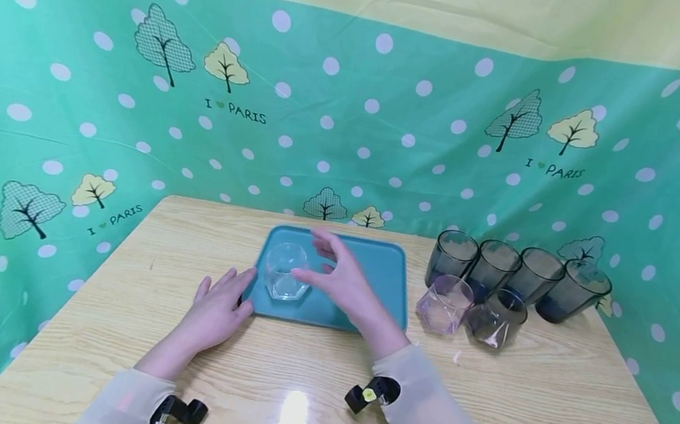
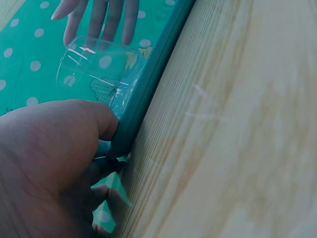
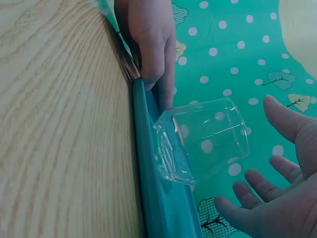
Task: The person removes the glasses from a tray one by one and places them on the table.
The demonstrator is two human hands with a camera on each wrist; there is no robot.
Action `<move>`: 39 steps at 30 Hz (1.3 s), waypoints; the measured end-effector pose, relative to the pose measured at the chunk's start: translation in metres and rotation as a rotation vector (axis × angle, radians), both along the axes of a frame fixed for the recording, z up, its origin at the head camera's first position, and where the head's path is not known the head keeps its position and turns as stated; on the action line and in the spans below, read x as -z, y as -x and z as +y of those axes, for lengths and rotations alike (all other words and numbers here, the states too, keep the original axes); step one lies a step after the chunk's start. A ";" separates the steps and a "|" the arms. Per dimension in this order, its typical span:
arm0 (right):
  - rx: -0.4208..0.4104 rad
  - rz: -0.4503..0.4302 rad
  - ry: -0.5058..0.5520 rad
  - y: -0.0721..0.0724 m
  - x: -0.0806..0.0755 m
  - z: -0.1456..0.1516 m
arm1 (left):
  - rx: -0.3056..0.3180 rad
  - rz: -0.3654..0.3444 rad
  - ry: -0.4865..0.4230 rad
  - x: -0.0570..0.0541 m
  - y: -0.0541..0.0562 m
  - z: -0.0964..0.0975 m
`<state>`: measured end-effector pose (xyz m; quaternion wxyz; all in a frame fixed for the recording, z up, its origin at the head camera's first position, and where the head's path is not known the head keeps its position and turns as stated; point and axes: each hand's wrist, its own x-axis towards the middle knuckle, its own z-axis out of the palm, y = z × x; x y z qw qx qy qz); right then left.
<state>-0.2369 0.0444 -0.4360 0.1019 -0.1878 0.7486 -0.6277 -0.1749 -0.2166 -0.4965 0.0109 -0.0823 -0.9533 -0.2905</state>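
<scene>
A clear drinking glass (image 1: 286,273) with a faceted base stands upright on the left part of a blue tray (image 1: 372,264). My right hand (image 1: 339,278) is just right of this glass, thumb and fingers spread apart; in the right wrist view a gap shows between the fingers and the glass (image 3: 205,139). My left hand (image 1: 219,311) holds the tray's front left corner. In the left wrist view its thumb (image 2: 101,119) lies against the tray rim (image 2: 153,74), with the other fingers around the corner and partly hidden.
Several tall dark glasses (image 1: 538,271) stand in a row at the back right of the wooden table (image 1: 316,370). In front of them are a pinkish faceted glass (image 1: 444,307) and a grey one (image 1: 497,322). A green dotted cloth (image 1: 366,128) hangs behind.
</scene>
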 end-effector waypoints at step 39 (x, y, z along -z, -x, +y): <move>-0.007 -0.030 -0.081 -0.001 0.029 -0.021 | 0.001 -0.009 0.017 -0.001 -0.001 0.000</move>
